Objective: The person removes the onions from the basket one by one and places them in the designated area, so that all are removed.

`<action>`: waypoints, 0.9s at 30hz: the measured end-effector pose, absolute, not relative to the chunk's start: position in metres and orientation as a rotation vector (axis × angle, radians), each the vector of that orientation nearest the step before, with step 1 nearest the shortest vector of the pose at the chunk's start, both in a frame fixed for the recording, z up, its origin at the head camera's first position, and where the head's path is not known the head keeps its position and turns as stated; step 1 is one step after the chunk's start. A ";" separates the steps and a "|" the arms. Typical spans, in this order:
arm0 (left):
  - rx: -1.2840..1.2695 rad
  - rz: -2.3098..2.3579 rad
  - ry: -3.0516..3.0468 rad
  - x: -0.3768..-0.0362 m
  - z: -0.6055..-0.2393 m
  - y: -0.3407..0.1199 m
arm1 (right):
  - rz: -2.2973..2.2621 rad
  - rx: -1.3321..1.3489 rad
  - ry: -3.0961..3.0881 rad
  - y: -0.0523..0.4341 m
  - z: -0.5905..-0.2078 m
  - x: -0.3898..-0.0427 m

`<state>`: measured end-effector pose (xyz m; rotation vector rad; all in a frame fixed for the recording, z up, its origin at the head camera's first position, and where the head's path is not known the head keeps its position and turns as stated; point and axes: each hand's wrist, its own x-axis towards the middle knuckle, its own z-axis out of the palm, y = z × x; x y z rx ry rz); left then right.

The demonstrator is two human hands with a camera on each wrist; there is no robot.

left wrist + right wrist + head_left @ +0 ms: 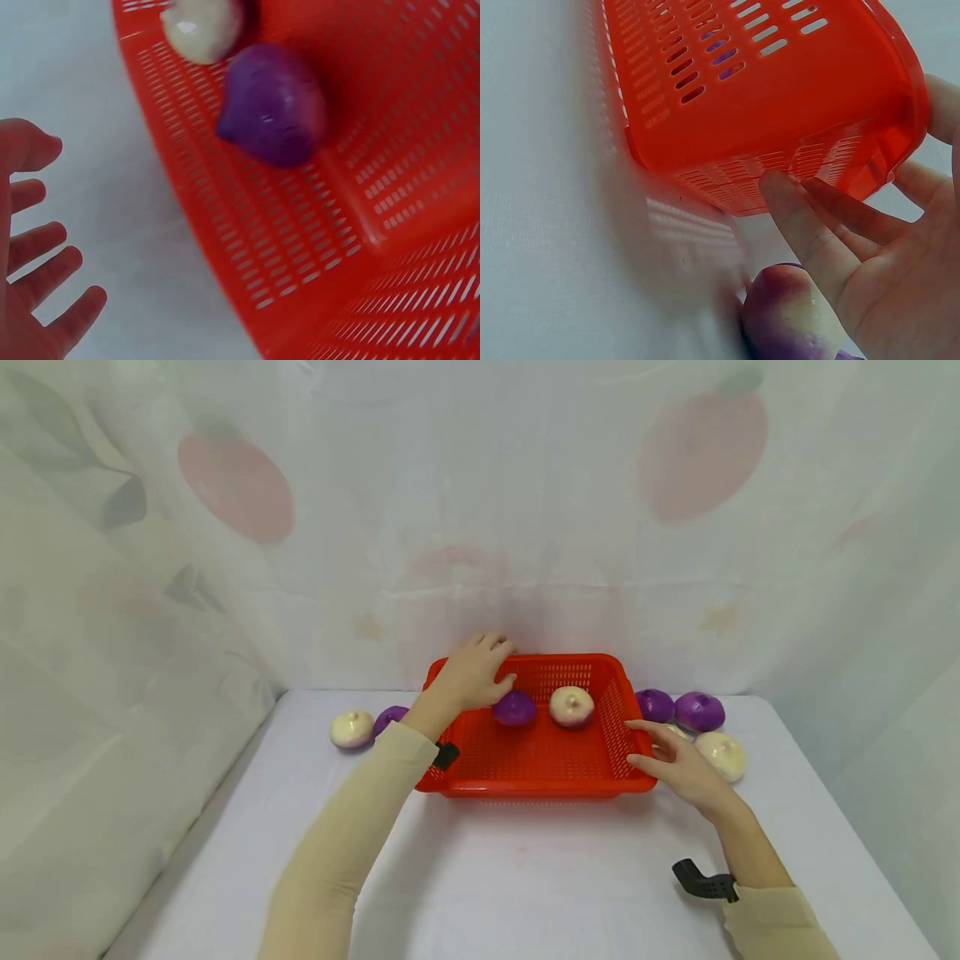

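A red plastic basket [525, 788] with slotted walls stands mid-table. Inside, along its back wall, lie a purple onion [514, 709] and a cream turnip [572, 707] with a purplish underside. My left hand [480, 670] reaches over the basket's back left. In the left wrist view its fingers [45, 247] are spread outside the rim, with nothing held. At the basket's right end my right hand [678, 764] grips the rim. Its fingers [810, 232] lie against the outer end wall in the right wrist view, and its thumb is at the rim.
To the basket's right sit two purple onions [699, 712] and cream turnips [722, 755], one partly hidden by the right hand. Left of the basket are another turnip [352, 729] and a purple onion [391, 719], partly covered by the left arm. A fruit-print curtain [480, 510] hangs behind the white table [525, 877].
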<state>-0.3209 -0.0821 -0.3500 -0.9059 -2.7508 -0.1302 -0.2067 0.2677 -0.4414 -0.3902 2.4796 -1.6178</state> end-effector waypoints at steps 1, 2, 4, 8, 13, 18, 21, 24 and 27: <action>-0.904 -0.112 -2.773 -0.322 -0.353 -0.080 | -1.619 -0.392 2.477 0.268 -0.442 -0.207; -0.903 -0.092 -2.792 -0.322 -0.357 -0.077 | -1.621 -0.392 2.476 0.268 -0.442 -0.206; -0.898 -0.058 -2.830 -0.324 -0.363 -0.073 | -1.622 -0.393 2.477 0.268 -0.442 -0.206; -0.874 -0.032 -2.904 -0.325 -0.373 -0.066 | -1.627 -0.394 2.482 0.268 -0.442 -0.206; -0.852 0.024 -2.971 -0.328 -0.389 -0.064 | -1.625 -0.394 2.480 0.267 -0.443 -0.205; -0.838 0.072 -3.031 -0.331 -0.402 -0.060 | -1.634 -0.399 2.474 0.266 -0.444 -0.205; -0.826 0.084 -3.072 -0.332 -0.408 -0.057 | -1.639 -0.405 2.471 0.265 -0.444 -0.205; -0.818 0.089 -3.107 -0.332 -0.412 -0.054 | -1.634 -0.402 2.475 0.266 -0.445 -0.205; -0.807 0.082 -3.138 -0.332 -0.416 -0.051 | -1.632 -0.394 2.477 0.266 -0.445 -0.204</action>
